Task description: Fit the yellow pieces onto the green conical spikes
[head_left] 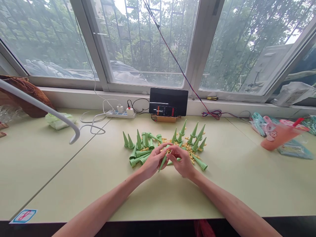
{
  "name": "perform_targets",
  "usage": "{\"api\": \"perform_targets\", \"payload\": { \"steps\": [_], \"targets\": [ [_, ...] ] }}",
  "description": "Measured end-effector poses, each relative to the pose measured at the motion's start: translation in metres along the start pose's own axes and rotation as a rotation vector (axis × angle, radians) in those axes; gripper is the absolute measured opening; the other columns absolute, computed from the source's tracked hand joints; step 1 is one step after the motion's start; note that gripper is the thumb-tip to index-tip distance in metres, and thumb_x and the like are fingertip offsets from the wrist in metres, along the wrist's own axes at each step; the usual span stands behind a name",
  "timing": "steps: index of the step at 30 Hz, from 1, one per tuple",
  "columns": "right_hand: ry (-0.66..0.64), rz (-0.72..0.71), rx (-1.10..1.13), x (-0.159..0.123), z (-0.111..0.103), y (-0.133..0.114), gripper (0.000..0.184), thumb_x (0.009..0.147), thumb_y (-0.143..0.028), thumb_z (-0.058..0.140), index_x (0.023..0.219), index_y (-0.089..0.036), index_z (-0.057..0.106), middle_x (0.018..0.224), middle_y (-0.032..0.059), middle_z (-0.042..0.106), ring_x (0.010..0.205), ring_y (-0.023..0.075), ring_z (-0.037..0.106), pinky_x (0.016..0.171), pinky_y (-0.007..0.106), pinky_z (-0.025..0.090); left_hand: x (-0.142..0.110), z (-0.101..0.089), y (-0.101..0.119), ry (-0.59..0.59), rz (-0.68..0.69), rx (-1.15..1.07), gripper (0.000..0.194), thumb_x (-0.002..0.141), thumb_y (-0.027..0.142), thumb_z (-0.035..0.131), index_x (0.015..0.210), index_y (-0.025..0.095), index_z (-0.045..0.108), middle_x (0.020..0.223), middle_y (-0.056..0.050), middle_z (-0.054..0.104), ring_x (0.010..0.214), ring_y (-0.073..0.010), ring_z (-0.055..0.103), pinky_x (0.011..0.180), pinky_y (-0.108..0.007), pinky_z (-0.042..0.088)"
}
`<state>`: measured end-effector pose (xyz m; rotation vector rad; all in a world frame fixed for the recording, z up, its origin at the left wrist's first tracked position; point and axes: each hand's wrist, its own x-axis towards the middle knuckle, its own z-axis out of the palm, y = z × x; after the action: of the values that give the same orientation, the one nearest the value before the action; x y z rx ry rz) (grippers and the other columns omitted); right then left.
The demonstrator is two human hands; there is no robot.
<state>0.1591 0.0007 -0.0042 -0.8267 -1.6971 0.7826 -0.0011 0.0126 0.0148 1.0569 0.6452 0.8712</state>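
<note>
While the left hand [155, 158] grasps a green cone [163, 162] whose tip points near and left, the right hand [184, 162] curls beside a yellow piece [169, 151] at its far end, grip unclear; the cone sits between both hands.

"What stands before the window [148, 42]?"
"A black tablet [169, 96], upright, with a phone [166, 111] before it."
"Left of the tablet?"
"A white power strip [118, 115] holding plugs [119, 108]."
"And far right of the tablet?"
"A pinkish-orange cup [280, 135] with a red straw [298, 122]."
</note>
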Motion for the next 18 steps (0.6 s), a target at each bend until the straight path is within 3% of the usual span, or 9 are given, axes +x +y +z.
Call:
{"api": "perform_targets", "payload": {
  "steps": [4,10,18],
  "targets": [
    [0.004,-0.002,-0.028,-0.0001,-0.0002,0.0014,0.019,0.095,-0.037,0.059,0.104,-0.022,0.066,0.064,-0.0036,0.060,0.052,0.0114,0.053,0.053,0.024,0.046,0.0002,0.0009,-0.0013,0.013,0.016,-0.001,0.050,0.086,0.051,0.068,0.126,0.023,0.058,0.058,0.007,0.048,0.043,-0.0050,0.036,0.040,-0.017,0.025],
    [0.003,0.017,-0.045,0.0000,-0.0004,0.0018,0.022,0.095,-0.040,0.058,0.103,-0.021,0.066,0.066,-0.0020,0.065,0.053,0.0123,0.056,0.055,0.025,0.047,0.0002,0.0005,-0.0033,0.019,0.050,0.016,0.042,0.088,0.050,0.067,0.119,0.023,0.059,0.056,0.008,0.046,0.041,-0.0044,0.035,0.040,-0.016,0.026],
    [0.031,-0.008,-0.050,0.0003,0.0008,0.0011,0.019,0.095,-0.037,0.060,0.100,-0.020,0.066,0.063,-0.0035,0.059,0.050,0.0105,0.052,0.052,0.023,0.043,0.0002,0.0006,-0.0046,0.030,0.053,0.023,0.043,0.087,0.051,0.067,0.119,0.023,0.058,0.056,0.008,0.046,0.041,-0.0039,0.035,0.043,-0.016,0.028]
  ]
}}
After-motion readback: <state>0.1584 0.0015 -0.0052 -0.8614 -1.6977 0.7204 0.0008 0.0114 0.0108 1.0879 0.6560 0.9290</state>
